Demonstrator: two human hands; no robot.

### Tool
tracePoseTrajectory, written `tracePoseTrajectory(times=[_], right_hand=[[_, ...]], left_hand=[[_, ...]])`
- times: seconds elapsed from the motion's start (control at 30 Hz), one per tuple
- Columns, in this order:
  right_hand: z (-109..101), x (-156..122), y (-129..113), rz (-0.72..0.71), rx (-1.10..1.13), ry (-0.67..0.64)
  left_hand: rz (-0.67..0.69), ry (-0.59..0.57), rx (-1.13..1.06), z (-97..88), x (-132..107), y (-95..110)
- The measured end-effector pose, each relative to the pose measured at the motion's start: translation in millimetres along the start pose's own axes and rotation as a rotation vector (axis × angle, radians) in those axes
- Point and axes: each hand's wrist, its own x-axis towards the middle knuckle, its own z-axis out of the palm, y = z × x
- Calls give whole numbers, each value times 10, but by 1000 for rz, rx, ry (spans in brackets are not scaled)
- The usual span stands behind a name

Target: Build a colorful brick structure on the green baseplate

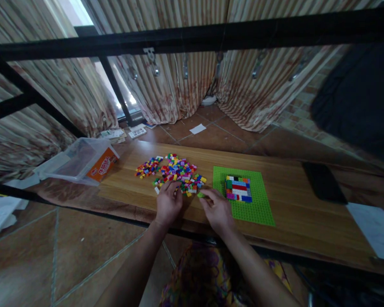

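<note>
My left hand (169, 202) is at the near edge of a pile of small toy bricks (181, 168) in many colours. Its fingers are curled together, and what they grip, if anything, is too small to make out. Between the fingertips of my right hand (217, 209) is a light green toy brick (200, 195), held just right of the pile. Beside that hand lies a green baseplate (262, 204) with studs. On it stands a low, roughly square build of coloured bricks (239, 189), with red, white and blue rows in its middle.
A clear plastic box (73, 160) with an orange label sits at the left end of the wooden board (288, 192). To the right lie a black phone (323, 182) and a white sheet (373, 228). A dark metal bar (192, 39) crosses before striped curtains.
</note>
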Motion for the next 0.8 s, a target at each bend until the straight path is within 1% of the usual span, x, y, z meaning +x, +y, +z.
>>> tracePoseTrajectory(times=[0.1,0.2,0.3,0.4,0.47,0.53,0.63,0.7,0.8], right_hand=[[-145,-53,-46,74,83,92],[-364,-112,-30,73,110,164],[-658,-144,106,73,79,284],[-942,-116,343,176,28,443],[-1050,-62,510,249,13,515],[-1065,3,648,293,7,523],[-968,82,767,329,20,498],[-891,112,795,345,36,498],[-837,135,796,344,51,507]], left_hand=[[43,12,-2,18,112,13],[54,30,-1,29,92,-6],[-22,83,27,-26,1,-122],[-157,157,105,-151,-46,-312],[-248,209,152,-241,-26,-440],[-335,232,195,-310,23,-548],[-448,221,227,-354,104,-660],[-482,180,243,-348,138,-707],[-491,113,272,-312,152,-748]])
